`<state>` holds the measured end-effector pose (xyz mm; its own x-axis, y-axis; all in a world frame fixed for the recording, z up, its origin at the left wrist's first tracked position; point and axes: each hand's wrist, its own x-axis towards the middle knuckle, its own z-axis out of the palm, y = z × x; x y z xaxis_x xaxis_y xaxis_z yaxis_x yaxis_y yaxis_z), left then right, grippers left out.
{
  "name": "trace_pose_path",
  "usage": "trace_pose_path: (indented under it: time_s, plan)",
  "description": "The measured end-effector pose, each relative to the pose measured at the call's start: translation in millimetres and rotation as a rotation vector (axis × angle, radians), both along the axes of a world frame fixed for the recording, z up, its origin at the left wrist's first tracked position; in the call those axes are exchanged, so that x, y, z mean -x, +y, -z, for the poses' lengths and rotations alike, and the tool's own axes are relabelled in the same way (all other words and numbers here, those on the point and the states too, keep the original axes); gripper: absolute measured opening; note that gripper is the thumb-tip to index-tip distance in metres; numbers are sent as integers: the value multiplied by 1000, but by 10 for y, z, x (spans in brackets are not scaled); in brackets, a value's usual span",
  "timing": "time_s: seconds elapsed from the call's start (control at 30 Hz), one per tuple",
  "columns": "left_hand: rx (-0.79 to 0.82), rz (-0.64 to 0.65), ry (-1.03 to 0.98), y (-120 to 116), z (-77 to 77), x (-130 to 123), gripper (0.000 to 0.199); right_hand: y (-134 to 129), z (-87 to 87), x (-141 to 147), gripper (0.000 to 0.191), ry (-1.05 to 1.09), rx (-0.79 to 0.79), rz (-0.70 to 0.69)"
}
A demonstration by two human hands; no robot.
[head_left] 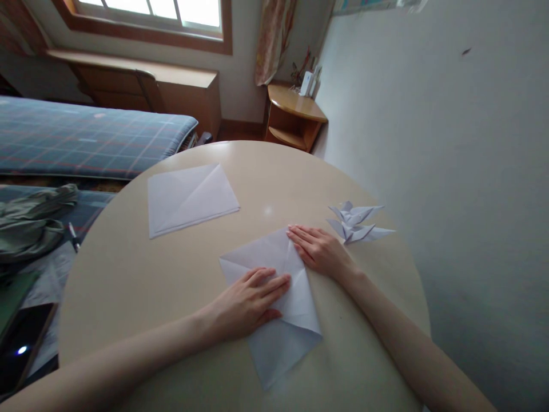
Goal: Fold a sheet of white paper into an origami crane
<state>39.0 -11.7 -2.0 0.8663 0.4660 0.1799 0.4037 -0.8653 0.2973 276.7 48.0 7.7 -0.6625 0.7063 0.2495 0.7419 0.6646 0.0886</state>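
Observation:
A white sheet of paper (pixel 300 297) with creases lies on the round table in front of me, its lower part lifting in a fold. My left hand (pixel 255 297) rests flat across its middle, fingers stretched toward the right. At the paper's far right corner, my right hand (pixel 319 249) presses down with extended fingers. Just beyond that hand stand folded paper cranes (pixel 354 223), close together, with pointed wings and tails. Farther off to the left is a stack of white paper sheets (pixel 193 200), the top one marked by a diagonal crease.
The round cream table (pixel 141 286) has a wall (pixel 472 171) along its right. On the left are a plaid mattress (pixel 86 137), a grey-green cloth (pixel 34 223), a pen (pixel 74 236) and a dark phone (pixel 26 343). A corner shelf (pixel 295 103) stands behind.

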Motion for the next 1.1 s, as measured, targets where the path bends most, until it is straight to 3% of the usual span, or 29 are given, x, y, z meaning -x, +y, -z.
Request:
trace_pose_path:
  time_s: [0.6,1.1]
  plan:
    - [27,2,24,-11,-13,4,46,16,55,-38,37,197,157,81]
    - [33,6,29,-5,-17,5,46,5,50,3,37,174,121,110]
